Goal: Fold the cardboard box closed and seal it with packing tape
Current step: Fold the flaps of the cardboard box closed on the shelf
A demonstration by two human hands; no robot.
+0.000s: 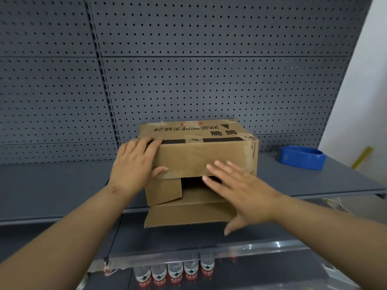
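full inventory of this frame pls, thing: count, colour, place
cardboard box: 1, brown with black print, on its side on the shelf, open end facing the camera, flaps only partly folded
bottom flap: 1, brown, hanging out past the shelf's front edge
tape dispenser: 1, blue, on the shelf right of the box, apart from it
shelf: 1, grey, bearing the box and the dispenser
pegboard back panel: grey, perforated, behind the shelf
water bottles: about 5 in view, clear with red-and-white labels, on a lower level below the shelf
wall: white, far right
left hand: 1, on the box's upper left corner
right hand: 1, open, in front of the box's opening, blurred
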